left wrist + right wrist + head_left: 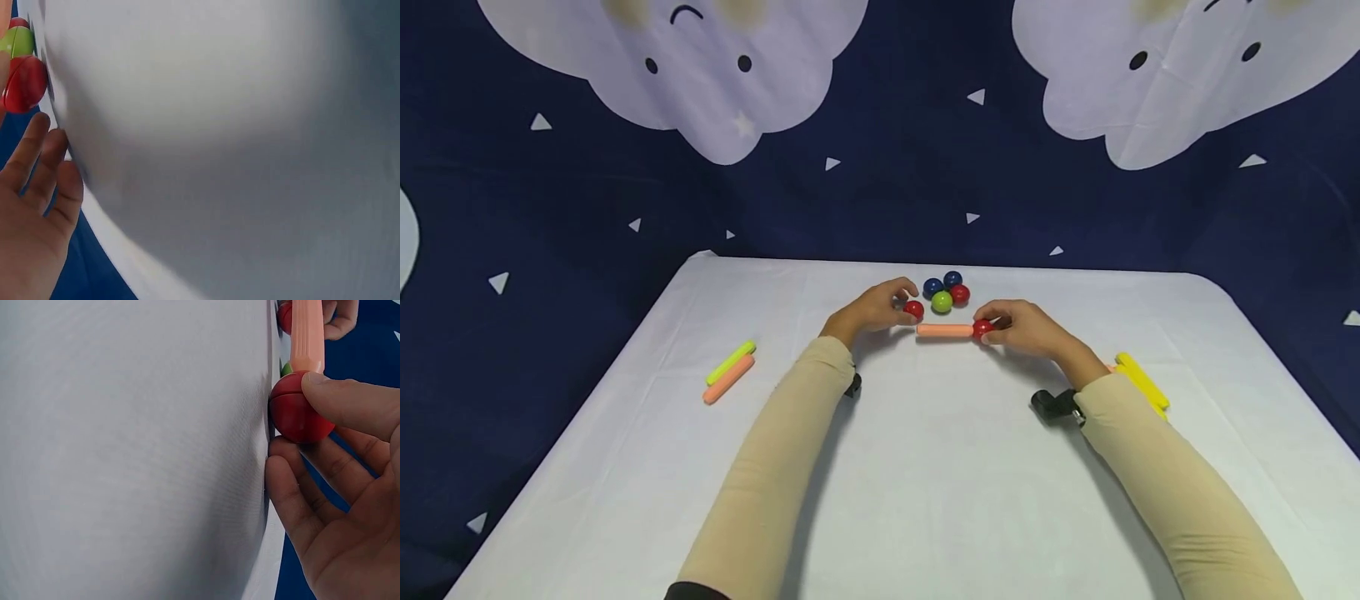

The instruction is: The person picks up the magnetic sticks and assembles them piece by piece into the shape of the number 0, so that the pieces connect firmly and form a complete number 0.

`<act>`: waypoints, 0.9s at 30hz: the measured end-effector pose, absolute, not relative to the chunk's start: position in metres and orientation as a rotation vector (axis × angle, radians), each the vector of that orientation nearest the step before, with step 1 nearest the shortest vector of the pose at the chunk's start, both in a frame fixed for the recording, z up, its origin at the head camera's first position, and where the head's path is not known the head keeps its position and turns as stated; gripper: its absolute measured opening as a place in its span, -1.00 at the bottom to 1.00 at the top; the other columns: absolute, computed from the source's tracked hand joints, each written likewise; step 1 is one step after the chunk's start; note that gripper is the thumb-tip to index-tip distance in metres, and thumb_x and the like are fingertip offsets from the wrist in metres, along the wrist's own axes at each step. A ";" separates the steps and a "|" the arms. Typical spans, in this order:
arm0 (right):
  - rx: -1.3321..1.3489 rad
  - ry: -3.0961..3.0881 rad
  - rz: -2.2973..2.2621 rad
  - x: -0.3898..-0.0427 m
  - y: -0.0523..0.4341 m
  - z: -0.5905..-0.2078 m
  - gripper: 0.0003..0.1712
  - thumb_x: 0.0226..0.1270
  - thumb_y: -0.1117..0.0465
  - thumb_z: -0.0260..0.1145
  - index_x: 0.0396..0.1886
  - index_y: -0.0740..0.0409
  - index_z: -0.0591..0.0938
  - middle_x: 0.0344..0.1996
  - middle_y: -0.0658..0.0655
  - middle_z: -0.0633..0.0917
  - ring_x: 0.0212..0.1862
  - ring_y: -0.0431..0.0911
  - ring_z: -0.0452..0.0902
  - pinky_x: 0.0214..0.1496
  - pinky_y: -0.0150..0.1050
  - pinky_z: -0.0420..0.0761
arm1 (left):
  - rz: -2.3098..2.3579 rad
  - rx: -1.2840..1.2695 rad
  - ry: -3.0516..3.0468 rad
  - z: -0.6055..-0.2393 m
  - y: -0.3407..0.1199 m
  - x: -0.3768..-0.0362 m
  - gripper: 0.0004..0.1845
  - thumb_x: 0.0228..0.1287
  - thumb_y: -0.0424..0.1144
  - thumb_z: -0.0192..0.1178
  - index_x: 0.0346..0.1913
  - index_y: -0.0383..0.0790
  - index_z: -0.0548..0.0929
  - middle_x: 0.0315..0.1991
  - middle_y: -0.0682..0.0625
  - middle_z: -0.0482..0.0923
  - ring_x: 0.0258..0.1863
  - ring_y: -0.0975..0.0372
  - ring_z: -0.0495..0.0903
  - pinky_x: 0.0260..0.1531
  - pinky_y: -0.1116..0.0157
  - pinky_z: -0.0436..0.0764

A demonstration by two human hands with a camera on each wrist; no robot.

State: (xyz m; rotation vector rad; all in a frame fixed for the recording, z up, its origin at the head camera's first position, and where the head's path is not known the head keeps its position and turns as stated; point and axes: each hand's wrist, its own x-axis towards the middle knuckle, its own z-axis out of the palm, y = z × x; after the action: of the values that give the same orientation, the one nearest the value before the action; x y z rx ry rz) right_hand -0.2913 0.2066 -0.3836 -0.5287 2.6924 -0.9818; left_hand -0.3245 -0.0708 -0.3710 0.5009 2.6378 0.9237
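Note:
My left hand (878, 306) holds a red ball (913, 309) between thumb and bent forefinger; in the left wrist view, its other fingers (47, 165) spread loosely below that ball (26, 84). The right hand (1021, 327) pinches a second red ball (982, 330), its thumb (344, 403) pressed on the side. This ball (300, 409) sits against the end of a ridged orange stick (944, 331), which points left toward my left hand. The stick's left end is close to the first red ball, and I cannot tell whether they touch.
Just behind the hands are grouped a green ball (942, 302), another red ball (959, 294) and two dark blue balls (932, 287). A lime stick (731, 362) and an orange stick (728, 379) lie left. Yellow sticks (1141, 381) lie right, partly behind the right sleeve.

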 end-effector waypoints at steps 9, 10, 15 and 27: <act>-0.555 2.711 -0.977 -0.293 0.205 -0.384 -0.61 0.28 0.29 0.36 0.12 0.15 0.62 0.15 0.28 0.66 0.11 0.15 0.59 0.23 0.10 0.54 | 0.959 0.396 2.698 -0.376 -0.073 -0.322 -0.63 0.34 -0.23 0.26 0.17 -0.10 0.54 0.19 -0.09 0.55 0.10 0.09 0.51 0.20 0.15 0.50; -0.551 2.710 -0.978 -0.293 0.204 -0.384 -0.61 0.28 0.29 0.36 0.12 0.15 0.62 0.15 0.28 0.66 0.11 0.15 0.59 0.23 0.10 0.54 | 0.963 0.386 2.704 -0.376 -0.075 -0.322 -0.63 0.33 -0.24 0.26 0.18 -0.11 0.55 0.17 -0.10 0.56 0.06 0.09 0.53 0.15 0.16 0.53; -0.534 2.721 -0.992 -0.293 0.202 -0.385 -0.62 0.29 0.31 0.35 0.11 0.16 0.63 0.14 0.28 0.66 0.12 0.15 0.59 0.24 0.10 0.53 | 0.945 0.386 2.743 -0.376 -0.090 -0.322 -0.59 0.28 -0.25 0.29 0.19 -0.12 0.58 0.16 -0.13 0.59 0.07 0.07 0.55 0.17 0.14 0.52; -0.464 2.718 -1.011 -0.302 0.200 -0.386 -0.61 0.30 0.30 0.33 0.13 0.14 0.62 0.18 0.28 0.64 0.18 0.18 0.57 0.27 0.10 0.52 | 0.888 0.354 2.780 -0.375 -0.122 -0.319 -0.52 0.22 -0.28 0.31 0.24 -0.13 0.61 0.21 -0.14 0.58 0.19 0.08 0.48 0.28 0.15 0.45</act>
State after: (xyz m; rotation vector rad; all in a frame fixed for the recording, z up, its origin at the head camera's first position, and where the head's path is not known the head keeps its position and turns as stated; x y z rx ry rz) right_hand -0.3020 0.2005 -0.3862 -0.4644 2.7180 -1.0112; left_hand -0.3191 -0.1221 -0.3749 0.3536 2.7803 0.8876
